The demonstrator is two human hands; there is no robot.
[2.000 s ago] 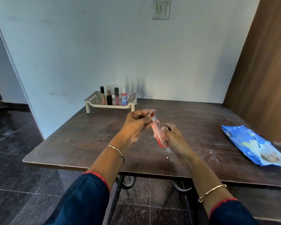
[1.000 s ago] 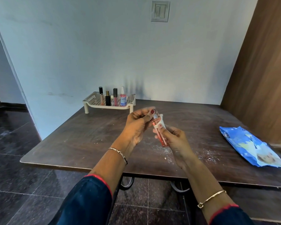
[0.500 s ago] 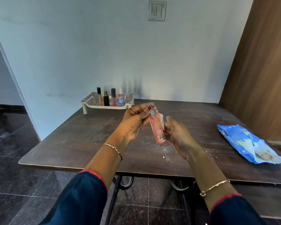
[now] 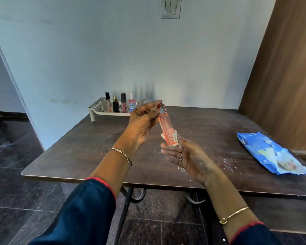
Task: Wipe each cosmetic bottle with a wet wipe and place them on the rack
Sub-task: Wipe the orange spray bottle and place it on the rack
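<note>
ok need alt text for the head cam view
Left hand holds a pink bottle by its cap while the right hand presses a wet wipe to its base, above a brown table. Four cosmetics stand on a rack; a blue wipes pack lies right.

The bottle (image 4: 166, 128) was translucent pink with a paler printed label low on its body, and the wet wipe (image 4: 175, 140) bunched at its base was white. The thumbnail on the left hand (image 4: 143, 123) was painted dark red. Both sleeves were deep navy, edged in red, and each wrist carried a thin gold-toned bracelet. The table (image 4: 74, 149) was dark brown wood grain, dusted with white specks. The rack (image 4: 102, 110) was cream with a perforated floor. The wipes packet (image 4: 270, 154) was bright blue with white and yellow print. The wall was pale blue-white.
</note>
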